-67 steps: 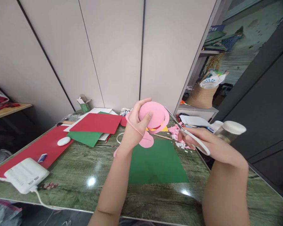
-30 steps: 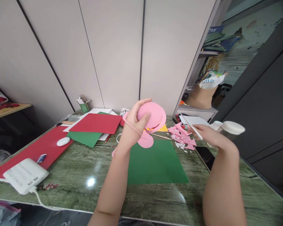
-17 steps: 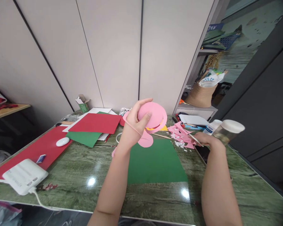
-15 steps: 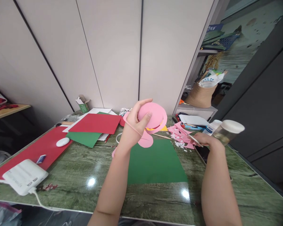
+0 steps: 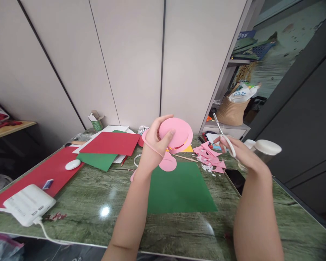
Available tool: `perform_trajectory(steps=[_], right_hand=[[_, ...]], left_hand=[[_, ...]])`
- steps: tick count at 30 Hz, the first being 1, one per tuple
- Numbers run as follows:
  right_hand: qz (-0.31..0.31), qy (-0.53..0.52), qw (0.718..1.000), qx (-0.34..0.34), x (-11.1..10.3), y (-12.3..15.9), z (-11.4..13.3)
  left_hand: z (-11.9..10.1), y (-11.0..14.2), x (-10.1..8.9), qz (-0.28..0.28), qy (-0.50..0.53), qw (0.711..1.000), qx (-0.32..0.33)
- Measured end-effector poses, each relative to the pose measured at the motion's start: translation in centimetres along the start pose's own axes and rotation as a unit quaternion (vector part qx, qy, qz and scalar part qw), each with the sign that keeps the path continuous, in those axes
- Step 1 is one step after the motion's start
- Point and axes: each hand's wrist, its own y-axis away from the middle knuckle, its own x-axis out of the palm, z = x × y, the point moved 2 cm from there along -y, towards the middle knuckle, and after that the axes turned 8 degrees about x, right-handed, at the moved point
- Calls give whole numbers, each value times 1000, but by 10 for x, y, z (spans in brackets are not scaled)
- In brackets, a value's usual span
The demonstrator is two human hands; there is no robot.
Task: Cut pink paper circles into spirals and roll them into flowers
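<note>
My left hand (image 5: pixel 158 143) is closed on a pink paper disc (image 5: pixel 175 131), its thumb pressed flat on the front. The disc is partly cut, with a curved pink strip running round its right and lower edge. Another rounded pink paper piece (image 5: pixel 168 163) shows just below, over a green sheet (image 5: pixel 180 188). In my right hand (image 5: pixel 233 146) is a pair of scissors (image 5: pixel 218 123) with white handles, raised above the table, blades pointing up and away. The blades look closed and are apart from the paper.
Pink and white paper scraps (image 5: pixel 209 157) lie right of the green sheet, near a phone (image 5: pixel 235 179). A lidded jar (image 5: pixel 267 148) stands far right. On the left are red paper (image 5: pixel 108 142), a white mouse-like object (image 5: pixel 72 164) and a white power adapter (image 5: pixel 28 203). Cabinet doors (image 5: pixel 130 65) rise behind.
My right hand has lifted from the table by the scraps, and the scissors now point upward in it. My left hand and the pink disc have hardly moved.
</note>
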Motion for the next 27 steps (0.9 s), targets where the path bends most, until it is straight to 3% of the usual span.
perform_trajectory(steps=[2,6,10,17,27], right_hand=[[30,-4,999,-45,3,15,29],[14,-121,988,-99,19,38,76],[-34,-184,979,-87,37,48,102],[-46,-232,970,-59,44,45,108],[-64,-210,972,-80,44,44,106]], left_hand=[[0,1,1,-9,25,1000,-4],[1,2,6,-4,73,997,-16],[0,1,12,1,90,996,-23],[2,1,18,20,117,992,-43],[5,-1,17,38,121,990,-65]])
